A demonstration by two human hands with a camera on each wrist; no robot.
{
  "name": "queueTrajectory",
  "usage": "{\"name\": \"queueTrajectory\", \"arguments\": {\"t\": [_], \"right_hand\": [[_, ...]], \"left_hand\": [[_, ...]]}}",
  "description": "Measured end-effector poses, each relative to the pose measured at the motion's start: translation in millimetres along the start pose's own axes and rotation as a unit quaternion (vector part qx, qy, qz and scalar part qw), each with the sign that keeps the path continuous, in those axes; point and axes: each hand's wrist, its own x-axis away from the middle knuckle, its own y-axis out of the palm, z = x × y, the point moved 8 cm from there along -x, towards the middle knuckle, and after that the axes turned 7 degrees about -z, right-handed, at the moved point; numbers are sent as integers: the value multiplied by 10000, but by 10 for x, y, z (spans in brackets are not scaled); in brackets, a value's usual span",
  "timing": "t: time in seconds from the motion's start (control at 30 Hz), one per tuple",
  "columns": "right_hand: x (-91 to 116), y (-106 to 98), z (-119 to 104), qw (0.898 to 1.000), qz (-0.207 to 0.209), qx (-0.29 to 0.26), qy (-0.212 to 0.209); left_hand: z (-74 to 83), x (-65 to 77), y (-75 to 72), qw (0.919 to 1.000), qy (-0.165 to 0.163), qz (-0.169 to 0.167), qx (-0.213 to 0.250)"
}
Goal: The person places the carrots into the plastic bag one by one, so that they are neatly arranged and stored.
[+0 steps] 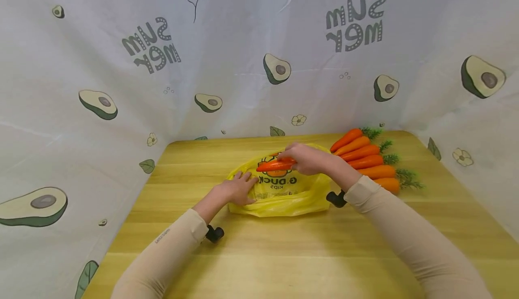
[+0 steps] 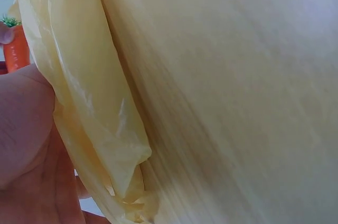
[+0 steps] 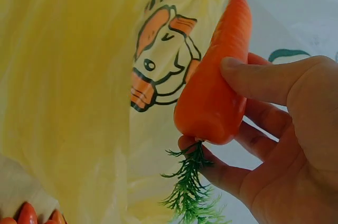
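Observation:
My right hand (image 1: 306, 158) pinches an orange toy carrot (image 3: 219, 86) between thumb and fingers, its green leafy top hanging by the fingertips. In the head view this carrot lies over the printed duck picture of a yellow plastic bag (image 1: 300, 200), pointed end to the left. My left hand (image 1: 240, 188) is at the bag's left side, fingers spread against the plastic. In the left wrist view, the bag's crumpled edge (image 2: 95, 97) runs alongside the palm. Part of another orange piece shows at the bag's far rim.
Several more toy carrots (image 1: 365, 162) with green tops lie in a row right of the bag, on the wooden table (image 1: 259, 263). A white curtain (image 1: 243, 29) printed with avocados hangs behind the table and along its sides.

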Motion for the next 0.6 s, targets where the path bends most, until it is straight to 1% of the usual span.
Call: {"name": "queueTrajectory", "arguments": {"t": [0.17, 0.37, 0.6], "right_hand": [[-49, 53, 19, 9999, -101, 25, 17], [-137, 136, 80, 9996, -204, 48, 164], [-268, 172, 7, 9990, -399, -35, 181]], "left_hand": [[-5, -1, 13, 10000, -10, 9, -1], [3, -3, 10, 10000, 12, 33, -43], [2, -2, 3, 10000, -22, -11, -1]]}}
